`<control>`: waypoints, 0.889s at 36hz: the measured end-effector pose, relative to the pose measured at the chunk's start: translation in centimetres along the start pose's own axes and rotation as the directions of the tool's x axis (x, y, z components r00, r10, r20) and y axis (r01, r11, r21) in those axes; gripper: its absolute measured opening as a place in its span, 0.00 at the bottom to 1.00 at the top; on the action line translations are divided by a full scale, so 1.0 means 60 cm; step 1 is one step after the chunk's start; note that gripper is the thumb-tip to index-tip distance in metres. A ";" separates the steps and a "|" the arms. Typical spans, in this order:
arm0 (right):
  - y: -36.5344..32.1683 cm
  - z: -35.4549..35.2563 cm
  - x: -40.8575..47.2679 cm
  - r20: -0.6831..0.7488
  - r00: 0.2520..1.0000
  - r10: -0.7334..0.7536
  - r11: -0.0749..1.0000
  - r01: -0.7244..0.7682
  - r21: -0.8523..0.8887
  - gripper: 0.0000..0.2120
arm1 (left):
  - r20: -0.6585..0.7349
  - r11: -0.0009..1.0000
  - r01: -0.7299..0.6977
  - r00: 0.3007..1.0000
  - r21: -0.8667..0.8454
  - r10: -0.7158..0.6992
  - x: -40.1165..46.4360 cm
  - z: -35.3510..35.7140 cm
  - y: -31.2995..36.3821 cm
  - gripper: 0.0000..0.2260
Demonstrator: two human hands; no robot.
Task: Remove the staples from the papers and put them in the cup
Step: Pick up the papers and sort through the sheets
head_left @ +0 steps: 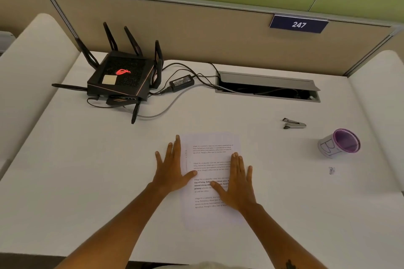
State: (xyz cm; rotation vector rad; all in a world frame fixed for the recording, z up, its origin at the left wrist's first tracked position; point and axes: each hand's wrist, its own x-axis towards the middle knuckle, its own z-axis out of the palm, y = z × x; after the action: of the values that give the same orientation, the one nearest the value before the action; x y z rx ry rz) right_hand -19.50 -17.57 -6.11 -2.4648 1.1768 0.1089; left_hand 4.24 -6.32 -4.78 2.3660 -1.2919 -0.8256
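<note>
Papers: the stapled sheets [211, 179] lie flat on the white desk [87, 181] right in front of us, long edge running away from us, so the printed text reads our way and both hands reach them easily.
Left hand: our left hand [171, 170] lies palm down with the fingers spread wide, holding nothing; most of it rests on the desk, only the thumb side touching the sheets' left edge.
Right hand: our right hand [237, 183] is also flat and spread, empty, pressing on the right half of the page (we judge this pins the sheets so they do not slide).
Staples: we cannot make out any staple in the sheets at this size; dark specks along the left margin might be them.
Staple remover: the metal staple remover [294, 124] lies untouched, off to the right and well apart from the sheets, on our right hand's side.
Cup: the purple cup [340, 143] stands upright, further right, near the remover, mouth open to take staples.
Small bits: a tiny pale cluster [331, 170] lies on the desk just in front of the cup; too small to identify.
Progress: we judge the work barely begun, with no tool in hand yet.
</note>
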 end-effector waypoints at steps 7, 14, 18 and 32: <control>0.000 0.000 0.000 -0.004 1.000 -0.006 1.000 0.006 0.005 0.56 | -0.007 1.000 -0.028 1.000 0.007 0.028 0.001 -0.003 0.007 0.62; 0.004 0.008 -0.006 -0.012 0.999 -0.031 1.000 0.031 -0.003 0.55 | 0.047 0.990 -0.142 0.989 0.002 0.142 -0.003 -0.006 0.030 0.63; 0.006 0.010 -0.005 -0.014 0.999 -0.032 0.999 0.032 -0.011 0.55 | -0.009 0.952 -0.050 0.999 -0.302 0.049 -0.009 0.001 0.066 0.63; 0.010 -0.017 -0.006 -0.073 0.983 0.171 0.834 -0.105 0.541 0.58 | -0.145 0.598 0.149 0.899 -0.788 -0.414 -0.082 0.022 0.110 0.32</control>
State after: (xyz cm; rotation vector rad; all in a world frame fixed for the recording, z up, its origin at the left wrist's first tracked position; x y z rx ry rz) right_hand -20.27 -18.03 -5.27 -1.9105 1.2317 -0.2960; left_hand -3.00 -5.74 -0.68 1.8742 -0.2854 -0.8129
